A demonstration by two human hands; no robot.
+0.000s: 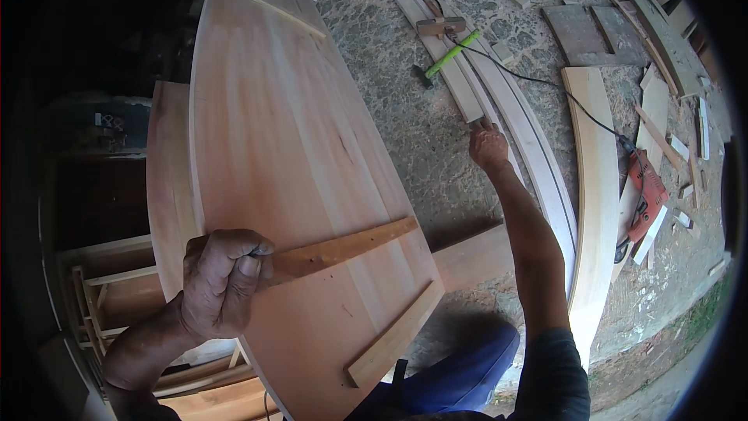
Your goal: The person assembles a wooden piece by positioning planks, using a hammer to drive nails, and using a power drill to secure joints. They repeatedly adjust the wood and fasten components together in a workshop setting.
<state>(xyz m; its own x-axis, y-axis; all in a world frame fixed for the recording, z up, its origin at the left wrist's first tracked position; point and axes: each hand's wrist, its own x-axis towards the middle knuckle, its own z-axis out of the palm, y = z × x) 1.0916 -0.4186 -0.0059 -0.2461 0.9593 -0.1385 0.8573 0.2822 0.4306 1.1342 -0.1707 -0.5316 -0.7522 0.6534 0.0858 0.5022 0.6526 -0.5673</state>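
A large, smooth reddish-wood panel (288,125) stretches away before me. Over its left edge my left hand (222,284) is raised with thumb and fingers pinched together; a small dark bit shows at the fingertips, too small to name. Just beyond those fingers, a brown wooden strip (343,249) lies across the panel. My right hand (488,146) reaches far forward to the right, low over the floor, its fingers curled at the near end of a pale wooden batten (452,82). Whatever it grips there is hidden. Beside that batten lies a hammer with a bright green handle (453,53).
Two short wood pieces, a thin stick (287,15) and a block (396,334), rest on the panel. Long pale boards (588,187) and a red corded power tool (645,195) lie to the right. Its black cable (545,82) crosses the boards. Offcuts (674,144) litter the concrete.
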